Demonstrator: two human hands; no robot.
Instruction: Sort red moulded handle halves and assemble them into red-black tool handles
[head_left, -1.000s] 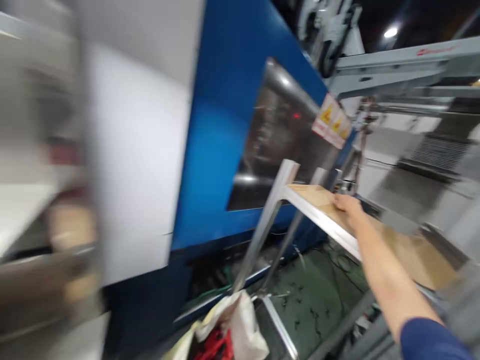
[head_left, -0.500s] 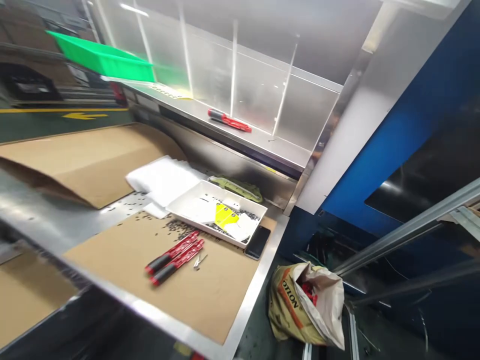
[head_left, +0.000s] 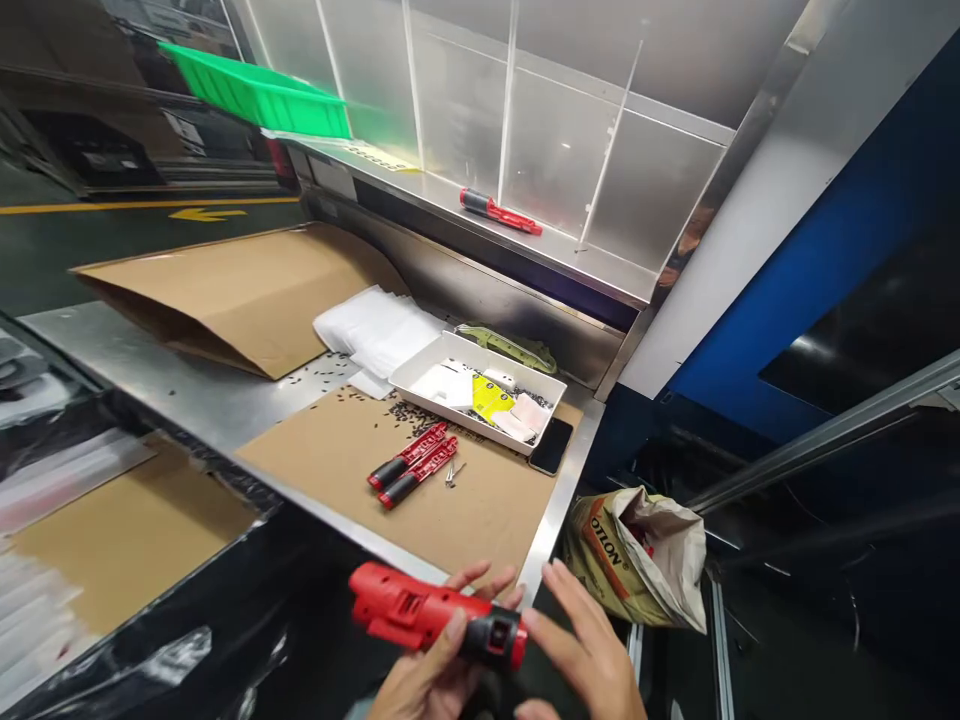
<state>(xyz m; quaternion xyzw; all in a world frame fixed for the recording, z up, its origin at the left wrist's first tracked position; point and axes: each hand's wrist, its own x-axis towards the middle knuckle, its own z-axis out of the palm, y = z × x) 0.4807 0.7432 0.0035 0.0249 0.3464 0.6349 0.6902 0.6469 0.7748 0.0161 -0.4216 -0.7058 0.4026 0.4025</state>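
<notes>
Near the bottom centre, 1 red casing (head_left: pixel 420 605), held over the near bench edge, looks light and stiff, likely hard plastic and slick; its black grip (head_left: pixel 484 640), towards the right, seems the surest hold. The left hand (head_left: pixel 439 675) grasps it, thumb near, fingers far. Rightmost, the right hand (head_left: pixel 592 650) is spread beside the end; I cannot tell contact.
</notes>
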